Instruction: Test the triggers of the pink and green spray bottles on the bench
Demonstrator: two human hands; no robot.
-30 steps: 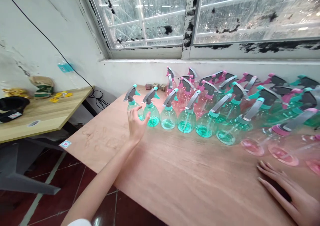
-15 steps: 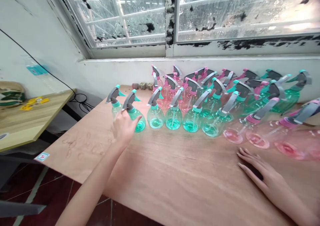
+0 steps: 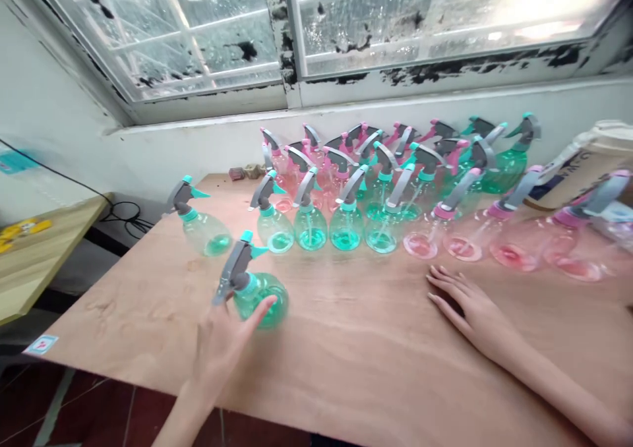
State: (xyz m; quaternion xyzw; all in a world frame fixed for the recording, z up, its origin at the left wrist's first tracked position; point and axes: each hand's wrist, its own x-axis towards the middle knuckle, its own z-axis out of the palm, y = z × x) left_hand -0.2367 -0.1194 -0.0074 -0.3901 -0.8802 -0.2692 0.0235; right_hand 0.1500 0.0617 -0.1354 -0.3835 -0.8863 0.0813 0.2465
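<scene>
One green spray bottle (image 3: 260, 285) is in the left hand (image 3: 217, 338), thumb across the front of its round body and fingers mostly out of sight, and it's over the near left part of the wooden tabletop (image 3: 346, 368), though I can't tell if its base is touching down. Another green bottle (image 3: 202, 233) stands just behind it to the left, with a row of four green bottles (image 3: 311, 226) off to the right. Meanwhile the right hand (image 3: 469, 308) is just chilling on the wood, thumb spread from the fingers, near some pink bottles (image 3: 420, 239).
</scene>
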